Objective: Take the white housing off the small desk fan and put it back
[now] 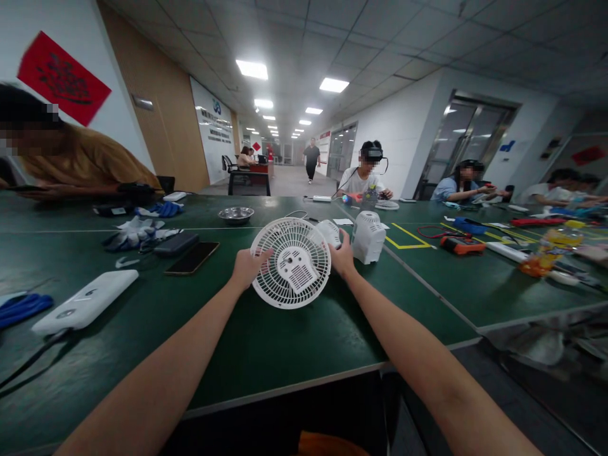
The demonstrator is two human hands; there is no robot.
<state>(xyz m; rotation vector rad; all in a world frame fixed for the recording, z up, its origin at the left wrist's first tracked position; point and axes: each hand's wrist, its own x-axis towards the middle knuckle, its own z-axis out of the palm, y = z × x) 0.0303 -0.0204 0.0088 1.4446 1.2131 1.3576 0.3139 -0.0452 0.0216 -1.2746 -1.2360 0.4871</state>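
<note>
At the centre of the frame, the left hand (246,268) grips the rim of the white fan grille (300,271); the right hand (342,254) curls by its right edge and a white part (329,232), its hold unclear. Light, even pressure at the rim should spare the thin ribs from flexing.

The desk (304,345) is green, crossed by pale lines and yellow stripes (409,246). The round slotted grille (291,263) is white, as are the housing (369,237) and the power bank (85,302). The multimeter (462,245) is orange and dark; the bottle (553,248) has a yellow cap.
</note>
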